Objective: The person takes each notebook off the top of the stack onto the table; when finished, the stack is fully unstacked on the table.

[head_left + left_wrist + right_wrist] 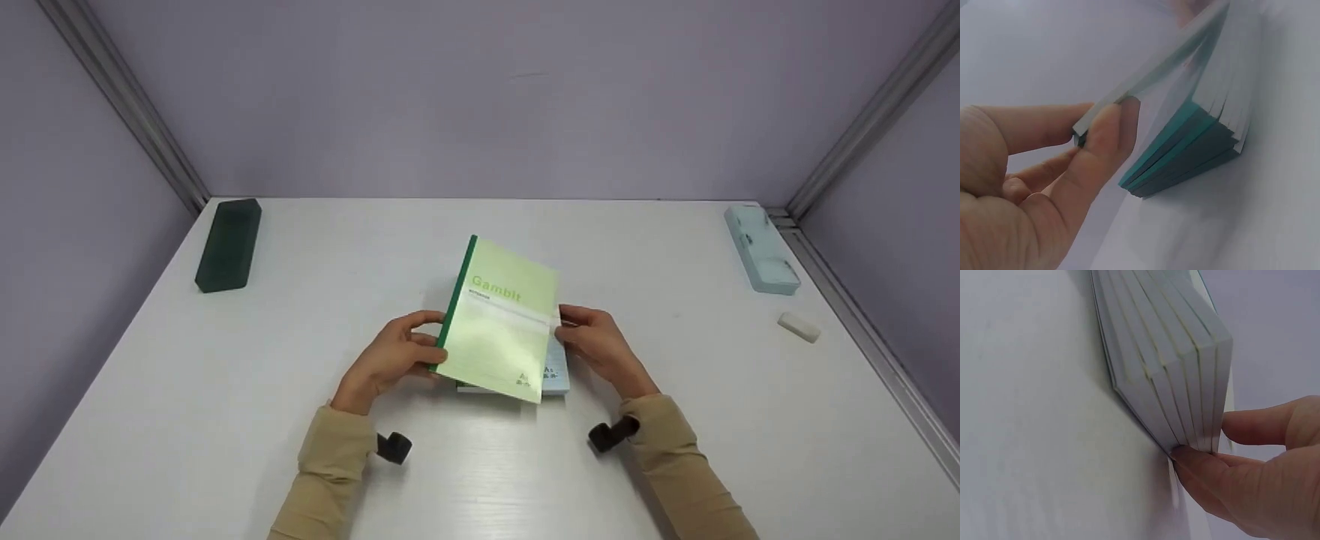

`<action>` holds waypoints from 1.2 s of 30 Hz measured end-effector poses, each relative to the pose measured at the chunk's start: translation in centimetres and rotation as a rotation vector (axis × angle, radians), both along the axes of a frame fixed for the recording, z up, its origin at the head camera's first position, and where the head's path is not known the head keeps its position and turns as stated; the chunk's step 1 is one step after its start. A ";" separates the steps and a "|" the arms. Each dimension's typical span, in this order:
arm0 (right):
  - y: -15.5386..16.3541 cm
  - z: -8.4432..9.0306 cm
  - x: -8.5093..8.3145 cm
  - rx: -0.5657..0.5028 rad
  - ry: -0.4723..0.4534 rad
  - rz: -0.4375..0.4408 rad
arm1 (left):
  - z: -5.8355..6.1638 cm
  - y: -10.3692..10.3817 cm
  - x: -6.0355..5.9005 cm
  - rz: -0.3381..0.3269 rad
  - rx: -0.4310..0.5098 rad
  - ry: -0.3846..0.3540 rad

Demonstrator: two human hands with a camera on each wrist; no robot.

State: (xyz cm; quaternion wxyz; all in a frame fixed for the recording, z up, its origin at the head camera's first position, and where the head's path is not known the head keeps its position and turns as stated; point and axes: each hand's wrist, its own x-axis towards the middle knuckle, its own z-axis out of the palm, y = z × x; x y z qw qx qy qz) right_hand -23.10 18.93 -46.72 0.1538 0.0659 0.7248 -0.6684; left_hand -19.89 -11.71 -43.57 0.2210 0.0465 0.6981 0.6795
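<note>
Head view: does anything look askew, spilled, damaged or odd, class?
The pale-green notebook with a dark-green spine, held in the left hand, is tilted and out of line with the white-paged notebook stack beneath. A thin dark mark stands out on the lilac back wall. No spill shows.

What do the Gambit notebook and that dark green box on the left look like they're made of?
The Gambit notebook looks like paper or thin card, fairly glossy, since light glares off its front. The dark green box: perhaps smooth plastic, judging by its even color and clean edges.
</note>
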 end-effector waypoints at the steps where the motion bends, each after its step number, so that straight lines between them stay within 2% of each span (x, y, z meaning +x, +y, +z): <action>1: 0.0 0.0 0.0 0.000 -0.001 0.000 | 0.1 -0.2 0.0 0.006 0.009 0.006; 11: 0.0 0.3 0.1 0.016 -0.008 0.001 | 1.1 -2.2 -0.5 0.128 0.054 0.033; 17: 0.0 0.1 0.1 0.040 -0.009 -0.015 | 1.4 -3.9 -1.4 0.217 0.048 0.032; 26: 0.1 0.1 0.0 0.033 -0.018 -0.014 | 0.8 -7.3 -2.9 0.344 0.034 -0.024; 36: 0.2 -0.1 0.0 0.027 0.001 0.002 | -0.1 -10.5 -4.4 0.405 0.014 -0.111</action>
